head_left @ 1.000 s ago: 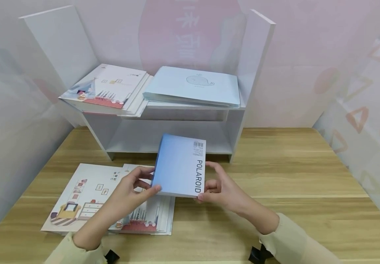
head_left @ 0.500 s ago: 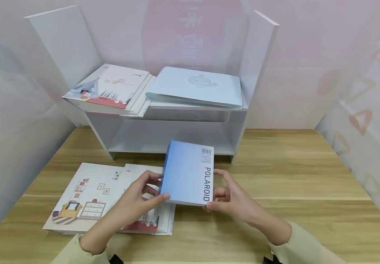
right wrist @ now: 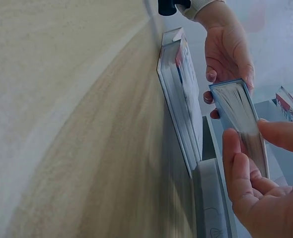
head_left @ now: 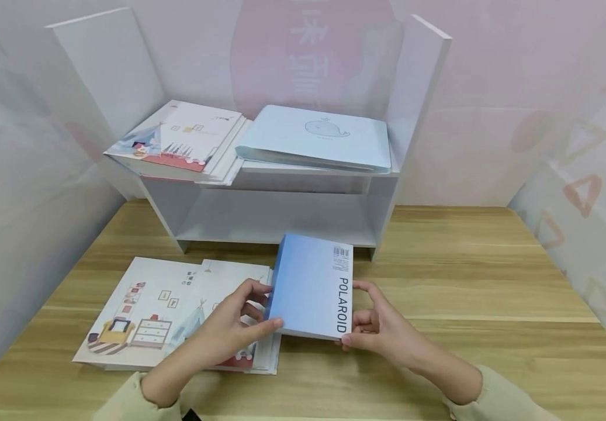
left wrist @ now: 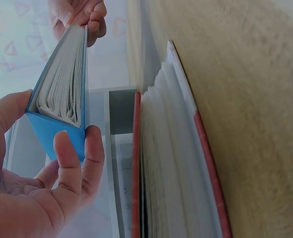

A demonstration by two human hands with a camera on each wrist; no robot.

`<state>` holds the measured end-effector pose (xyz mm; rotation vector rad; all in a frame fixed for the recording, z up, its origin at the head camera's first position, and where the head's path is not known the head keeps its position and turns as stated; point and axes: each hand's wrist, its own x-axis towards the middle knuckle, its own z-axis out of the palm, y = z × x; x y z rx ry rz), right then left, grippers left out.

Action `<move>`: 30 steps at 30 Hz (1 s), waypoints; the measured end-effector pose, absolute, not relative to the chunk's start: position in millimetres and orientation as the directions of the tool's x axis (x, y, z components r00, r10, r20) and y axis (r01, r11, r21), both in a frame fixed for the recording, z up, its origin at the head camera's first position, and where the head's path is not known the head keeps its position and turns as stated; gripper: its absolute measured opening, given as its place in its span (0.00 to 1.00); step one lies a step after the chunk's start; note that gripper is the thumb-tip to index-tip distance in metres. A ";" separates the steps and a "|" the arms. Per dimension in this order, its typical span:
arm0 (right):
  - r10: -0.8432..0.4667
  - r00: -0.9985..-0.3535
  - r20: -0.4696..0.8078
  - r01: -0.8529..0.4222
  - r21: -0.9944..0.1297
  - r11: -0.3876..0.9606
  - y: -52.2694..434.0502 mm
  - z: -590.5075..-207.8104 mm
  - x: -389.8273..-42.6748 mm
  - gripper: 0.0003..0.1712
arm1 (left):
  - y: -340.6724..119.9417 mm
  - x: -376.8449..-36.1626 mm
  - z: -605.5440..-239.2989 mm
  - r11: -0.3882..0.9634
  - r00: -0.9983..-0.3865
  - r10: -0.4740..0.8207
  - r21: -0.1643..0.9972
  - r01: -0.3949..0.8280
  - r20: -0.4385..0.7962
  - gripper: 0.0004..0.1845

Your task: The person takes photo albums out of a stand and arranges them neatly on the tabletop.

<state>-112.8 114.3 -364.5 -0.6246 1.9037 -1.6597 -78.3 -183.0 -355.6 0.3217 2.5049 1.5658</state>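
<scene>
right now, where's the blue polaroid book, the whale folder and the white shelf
blue Polaroid book [head_left: 310, 286]: head view, middle of its blue cover.
whale folder [head_left: 318, 137]: head view, pale cover below the whale drawing.
white shelf [head_left: 421, 93]: head view, its right side panel.

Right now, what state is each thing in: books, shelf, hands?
Blue Polaroid book: closed, held off the table.
Left hand: grip on its left edge.
Right hand: grip on its right edge.
Illustrated books: flat on the table.
Whale book: closed, flat on the shelf.
</scene>
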 end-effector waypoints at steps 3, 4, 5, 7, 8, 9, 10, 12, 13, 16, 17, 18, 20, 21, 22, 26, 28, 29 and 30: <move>-0.660 -0.746 -0.089 0.006 -0.992 0.127 115.9 -365.2 -111.6 0.50 | -182.2 -77.5 -356.3 0.428 -0.961 0.275 0.899 0.087 -0.038 0.29; -0.662 -0.745 -0.088 0.005 -0.992 0.126 116.5 -365.5 -111.3 0.50 | -181.8 -77.3 -356.5 0.430 -0.961 0.274 0.899 0.081 -0.045 0.29; -0.662 -0.744 -0.088 0.006 -0.992 0.126 117.1 -365.7 -110.9 0.50 | -181.5 -77.2 -356.7 0.429 -0.961 0.273 0.900 0.074 -0.051 0.29; -0.664 -0.743 -0.088 0.003 -0.992 0.128 118.4 -366.3 -110.2 0.50 | -180.7 -76.8 -357.0 0.431 -0.961 0.271 0.900 0.061 -0.065 0.30; -0.664 -0.742 -0.088 0.000 -0.991 0.131 119.1 -366.7 -109.8 0.50 | -180.3 -76.7 -357.1 0.431 -0.960 0.271 0.901 0.056 -0.070 0.30; -0.665 -0.741 -0.088 -0.001 -0.991 0.132 119.7 -367.1 -109.6 0.50 | -179.9 -76.5 -357.2 0.434 -0.959 0.272 0.899 0.053 -0.074 0.30; -0.667 -0.740 -0.087 -0.003 -0.991 0.132 120.2 -367.5 -109.4 0.50 | -179.6 -76.3 -357.3 0.437 -0.959 0.273 0.898 0.051 -0.078 0.30; -0.667 -0.740 -0.087 -0.005 -0.991 0.135 121.2 -368.4 -109.0 0.50 | -178.8 -75.7 -357.4 0.443 -0.957 0.276 0.895 0.049 -0.085 0.31; -0.668 -0.739 -0.087 -0.006 -0.991 0.136 121.7 -368.8 -108.8 0.50 | -178.5 -75.3 -357.6 0.446 -0.957 0.278 0.894 0.047 -0.089 0.31; -0.670 -0.737 -0.090 -0.008 -0.990 0.141 123.4 -370.3 -108.0 0.50 | -177.2 -74.4 -358.4 0.454 -0.953 0.285 0.890 0.043 -0.099 0.30; -0.670 -0.737 -0.090 -0.010 -0.990 0.144 124.0 -370.8 -107.8 0.50 | -176.6 -74.2 -358.7 0.456 -0.953 0.287 0.889 0.043 -0.101 0.30; -0.670 -0.737 -0.088 -0.012 -0.990 0.144 124.5 -371.3 -107.7 0.50 | -176.1 -73.9 -359.1 0.457 -0.952 0.289 0.888 0.043 -0.102 0.30; -0.671 -0.736 -0.086 -0.016 -0.989 0.144 125.6 -372.5 -107.3 0.50 | -174.9 -73.6 -359.7 0.457 -0.951 0.292 0.888 0.042 -0.105 0.30; -0.673 -0.735 -0.084 -0.017 -0.990 0.141 126.1 -373.2 -107.3 0.50 | -174.3 -73.4 -359.9 0.456 -0.950 0.293 0.889 0.041 -0.106 0.30; -0.675 -0.733 -0.081 -0.018 -0.990 0.138 126.5 -373.9 -107.4 0.50 | -173.7 -73.3 -360.1 0.455 -0.950 0.294 0.890 0.040 -0.108 0.30; -0.683 -0.726 -0.084 -0.006 -0.992 0.127 129.0 -376.2 -107.0 0.50 | -171.7 -72.6 -361.2 0.443 -0.945 0.304 0.896 0.030 -0.119 0.30; -0.685 -0.722 -0.093 0.005 -0.992 0.129 130.5 -377.0 -106.5 0.50 | -171.0 -72.4 -362.0 0.442 -0.942 0.313 0.896 0.032 -0.121 0.30; -0.686 -0.721 -0.097 0.008 -0.991 0.132 131.2 -377.4 -106.1 0.51 | -170.7 -72.2 -362.4 0.442 -0.940 0.320 0.896 0.035 -0.121 0.30; -0.687 -0.719 -0.102 0.015 -0.991 0.131 132.1 -377.6 -105.7 0.51 | -170.3 -72.1 -362.6 0.445 -0.937 0.327 0.895 0.040 -0.121 0.30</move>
